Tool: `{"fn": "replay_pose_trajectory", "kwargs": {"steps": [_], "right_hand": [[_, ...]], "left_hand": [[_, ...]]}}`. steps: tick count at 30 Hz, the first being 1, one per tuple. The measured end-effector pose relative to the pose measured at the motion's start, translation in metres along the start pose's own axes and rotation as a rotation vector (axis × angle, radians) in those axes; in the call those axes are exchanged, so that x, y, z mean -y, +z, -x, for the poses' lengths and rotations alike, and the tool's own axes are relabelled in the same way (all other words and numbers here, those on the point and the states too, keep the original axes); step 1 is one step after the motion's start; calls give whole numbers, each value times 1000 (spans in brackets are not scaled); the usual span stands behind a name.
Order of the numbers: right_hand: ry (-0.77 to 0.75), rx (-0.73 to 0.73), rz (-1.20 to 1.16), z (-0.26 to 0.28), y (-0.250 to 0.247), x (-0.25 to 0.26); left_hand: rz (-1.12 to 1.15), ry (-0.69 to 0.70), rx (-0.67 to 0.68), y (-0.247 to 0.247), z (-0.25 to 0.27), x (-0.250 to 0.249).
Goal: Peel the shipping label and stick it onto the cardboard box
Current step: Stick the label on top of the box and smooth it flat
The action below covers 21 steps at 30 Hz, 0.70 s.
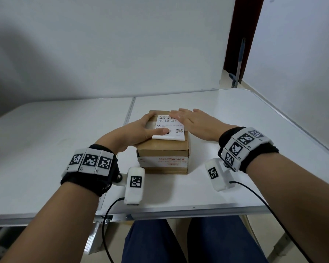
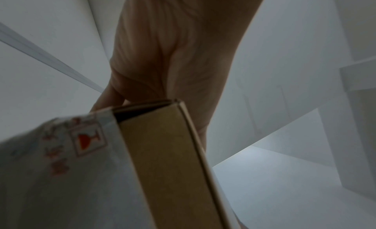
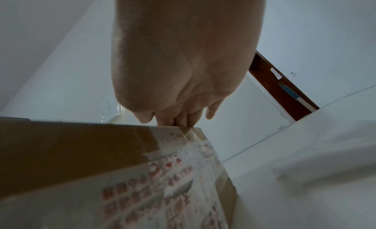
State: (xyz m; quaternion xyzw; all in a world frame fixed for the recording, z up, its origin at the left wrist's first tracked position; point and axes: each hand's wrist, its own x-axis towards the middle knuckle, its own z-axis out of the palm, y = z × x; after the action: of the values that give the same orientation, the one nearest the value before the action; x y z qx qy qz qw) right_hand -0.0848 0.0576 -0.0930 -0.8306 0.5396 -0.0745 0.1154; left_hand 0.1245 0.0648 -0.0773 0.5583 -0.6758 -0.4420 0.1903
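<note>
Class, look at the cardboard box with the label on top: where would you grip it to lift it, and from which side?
Likely grip the cardboard box by its two bare side walls, one hand from each side. Its flat upright walls suit a squeeze, and that keeps fingers off the shipping label on top.

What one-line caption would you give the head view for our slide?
Right hand flat on the shipping label atop the cardboard box, left hand steadying it.

White shipping label (image 1: 169,128) lies flat atop brown cardboard box (image 1: 163,149) — near edge slightly curled.
</note>
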Motion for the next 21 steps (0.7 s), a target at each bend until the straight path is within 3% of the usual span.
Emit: {"fn": "replay_pose_trajectory", "kwargs": {"steps": [6,17,21], "right_hand": [[16,-25,-27,12,2,-6],[55,12,-136,-18,-3,-11],[79,-46,-173,-14,-2,-16]], "left_hand": [[-1,-9,-12,1,0,0],[-16,-21,-83,0,-12,-9],[-32,-10,-86,0,-15,-8]]}}
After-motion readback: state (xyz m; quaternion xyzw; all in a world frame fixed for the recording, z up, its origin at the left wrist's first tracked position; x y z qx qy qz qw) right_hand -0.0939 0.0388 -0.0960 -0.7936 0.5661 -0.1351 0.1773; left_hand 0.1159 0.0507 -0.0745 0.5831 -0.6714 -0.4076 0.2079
